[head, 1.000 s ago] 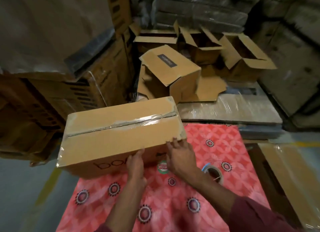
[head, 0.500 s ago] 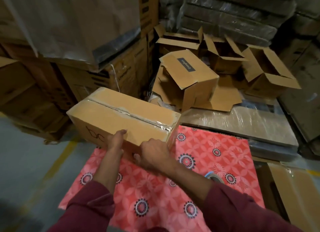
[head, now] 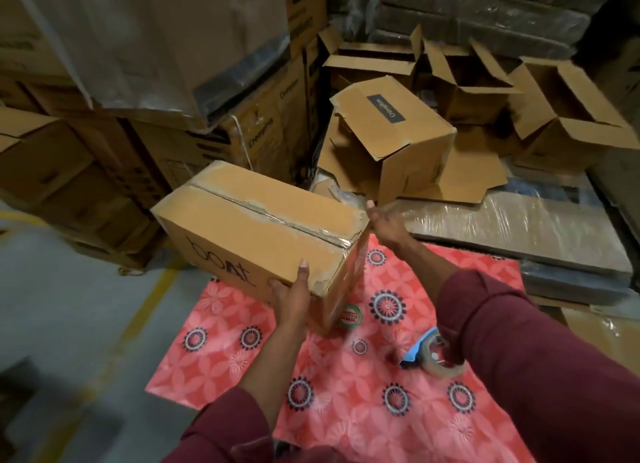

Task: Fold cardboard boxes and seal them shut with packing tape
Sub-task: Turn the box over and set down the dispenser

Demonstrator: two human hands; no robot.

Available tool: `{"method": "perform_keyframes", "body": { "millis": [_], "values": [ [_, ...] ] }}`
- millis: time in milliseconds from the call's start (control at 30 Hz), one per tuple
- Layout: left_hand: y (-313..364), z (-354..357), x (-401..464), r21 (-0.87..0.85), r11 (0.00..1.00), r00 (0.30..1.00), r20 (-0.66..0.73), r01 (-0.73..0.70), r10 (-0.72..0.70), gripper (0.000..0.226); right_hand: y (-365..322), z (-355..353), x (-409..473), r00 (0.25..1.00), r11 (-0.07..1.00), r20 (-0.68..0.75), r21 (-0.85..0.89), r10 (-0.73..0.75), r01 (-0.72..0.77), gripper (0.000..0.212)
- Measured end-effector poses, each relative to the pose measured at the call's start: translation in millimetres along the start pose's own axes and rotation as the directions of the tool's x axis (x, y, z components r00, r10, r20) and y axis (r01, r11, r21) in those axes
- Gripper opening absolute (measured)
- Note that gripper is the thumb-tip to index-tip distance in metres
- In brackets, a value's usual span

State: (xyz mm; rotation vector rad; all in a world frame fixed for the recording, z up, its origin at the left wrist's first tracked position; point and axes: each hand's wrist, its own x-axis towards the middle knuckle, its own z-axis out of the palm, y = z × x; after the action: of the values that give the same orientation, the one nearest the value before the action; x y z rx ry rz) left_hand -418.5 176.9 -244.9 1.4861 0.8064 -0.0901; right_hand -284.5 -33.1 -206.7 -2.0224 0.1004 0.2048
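A closed cardboard box [head: 256, 227] with clear tape along its top seam is lifted above the left part of the red patterned mat [head: 346, 393]. My left hand [head: 289, 298] holds its near bottom corner, thumb up on the side face. My right hand [head: 386, 227] presses against the box's far right end at the top corner, fingers fairly straight. A roll of packing tape [head: 441, 357] with a blue dispenser lies on the mat by my right forearm.
An open unfolded box [head: 391, 140] lies on its side behind, with several open boxes [head: 561, 116] beyond it. Stacked cartons [head: 104, 172] stand at the left. A plastic-wrapped flat pack [head: 502, 227] borders the mat. A small round green-red sticker roll [head: 349, 317] sits under the box.
The box has been lifted and swung leftward, its printed side now facing me. My right hand has shifted from the near face to the far right end; my left moved to the bottom corner.
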Motion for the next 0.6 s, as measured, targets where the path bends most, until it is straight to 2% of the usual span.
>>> {"method": "perform_keyframes", "body": {
  "millis": [67,133,200,267,333,400,433,467,533,600],
  "values": [
    [-1,-10,12,0.042,0.999,0.999,-0.034,-0.027,0.029,0.115,10,5,-16,0.996,0.997,-0.064,-0.06,-0.054,0.05,0.045],
    [-3,-30,27,0.045,0.996,0.994,-0.066,-0.08,0.083,0.113,22,15,-42,0.993,0.989,-0.071,-0.119,-0.097,0.088,0.059],
    [-1,-51,39,0.07,0.989,0.989,-0.07,-0.129,0.134,0.103,41,36,-73,0.996,0.975,-0.042,-0.213,-0.077,0.067,0.076],
    [6,-62,44,0.127,0.978,0.985,-0.013,-0.168,0.171,0.08,59,64,-105,0.999,0.955,-0.021,-0.293,-0.049,0.041,0.078],
    [12,-62,44,0.152,0.955,0.967,0.026,-0.254,0.253,0.05,67,78,-117,0.99,0.972,-0.128,-0.235,-0.052,0.021,0.074],
    [11,-60,44,0.129,0.954,0.963,0.03,-0.271,0.269,0.041,60,69,-99,0.961,0.997,-0.274,-0.079,-0.031,0.01,0.08],
    [8,-59,44,0.109,0.962,0.968,0.028,-0.25,0.249,0.048,53,60,-84,0.959,0.997,-0.28,-0.066,-0.046,0.029,0.086],
    [4,-58,44,0.085,0.973,0.977,0.025,-0.215,0.213,0.066,42,50,-72,0.965,0.994,-0.247,-0.089,-0.089,0.069,0.09],
    [-4,-57,48,0.06,0.987,0.988,0.02,-0.152,0.151,0.097,19,35,-49,0.977,0.977,-0.082,-0.098,-0.197,0.189,0.108],
    [-9,-55,52,0.04,0.991,0.992,0.016,-0.124,0.124,0.113,5,32,-38,0.972,0.968,0.076,-0.095,-0.224,0.23,0.127]
  ]
}}
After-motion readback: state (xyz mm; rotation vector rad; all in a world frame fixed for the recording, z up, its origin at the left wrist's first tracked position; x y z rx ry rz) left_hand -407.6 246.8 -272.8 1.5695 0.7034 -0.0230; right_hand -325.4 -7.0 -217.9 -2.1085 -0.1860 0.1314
